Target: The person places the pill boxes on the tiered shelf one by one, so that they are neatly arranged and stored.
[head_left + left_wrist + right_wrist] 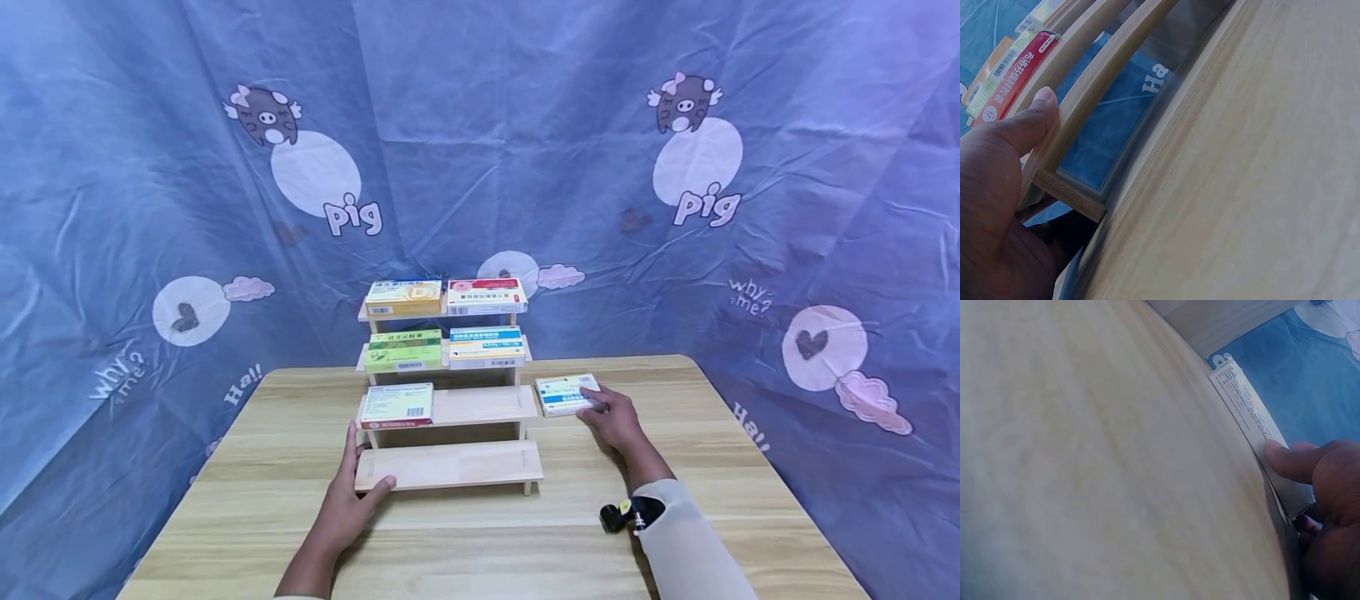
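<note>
A wooden step rack (465,463) with stacked tiers stands on the table. My left hand (351,498) grips its lowest tier at the left end; in the left wrist view the thumb (1044,109) lies over the board's edge, the other fingers partly hidden below. To the right of the rack, my right hand (617,419) pinches a white and blue medicine box (562,395) by its right end, low over the tabletop. In the right wrist view that box's printed side (1244,403) shows, the thumb against it.
On the rack sit a white and red box (397,405), a green box (403,350), a blue and white box (486,347), a yellow box (405,297) and a red and white box (487,296). Blue printed cloth (495,167) hangs behind the table (465,550).
</note>
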Available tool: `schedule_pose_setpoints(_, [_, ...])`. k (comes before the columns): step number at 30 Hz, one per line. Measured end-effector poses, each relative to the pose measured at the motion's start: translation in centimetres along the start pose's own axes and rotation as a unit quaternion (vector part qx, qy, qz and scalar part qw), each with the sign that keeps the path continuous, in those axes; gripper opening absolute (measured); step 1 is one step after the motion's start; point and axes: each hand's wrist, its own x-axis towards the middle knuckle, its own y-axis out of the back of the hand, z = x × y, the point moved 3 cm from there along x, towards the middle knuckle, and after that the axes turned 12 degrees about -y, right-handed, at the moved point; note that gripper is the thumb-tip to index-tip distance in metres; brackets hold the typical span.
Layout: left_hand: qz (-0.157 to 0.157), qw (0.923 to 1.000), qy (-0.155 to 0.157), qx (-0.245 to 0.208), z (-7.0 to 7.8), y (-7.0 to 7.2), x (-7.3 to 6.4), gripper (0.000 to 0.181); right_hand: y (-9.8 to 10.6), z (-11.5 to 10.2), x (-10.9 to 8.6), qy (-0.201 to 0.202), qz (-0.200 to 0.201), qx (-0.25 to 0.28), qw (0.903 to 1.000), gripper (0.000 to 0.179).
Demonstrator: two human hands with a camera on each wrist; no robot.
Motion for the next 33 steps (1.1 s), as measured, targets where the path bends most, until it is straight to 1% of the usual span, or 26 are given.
schedule_pose_setpoints(5, [0.0,1.0,0.004,-0.001,0.11,0.0,-0.02,0.118,0.03,-0.08,-0.01,0.005,0.011,0.0,0.9999,0.052])
schedule_pose_setpoints(13, [0.005,1.0,-0.002,0.0,-0.02,-0.01,0.04,0.119,0.2,0.03,-0.02,0.008,0.027,0.006,0.9996,0.05])
schedule_pose_setpoints(26, [0.001,1.0,-0.003,0.003,-0.17,-0.11,0.07,0.118,0.18,0.45,-0.21,-0.027,0.043,0.028,0.9983,0.046])
schedule_pose_setpoints(33, [-0.001,1.0,-0.005,0.002,-0.16,-0.04,0.02,0.118,0.27,0.43,-0.45,-0.037,0.059,0.041,0.9967,0.046])
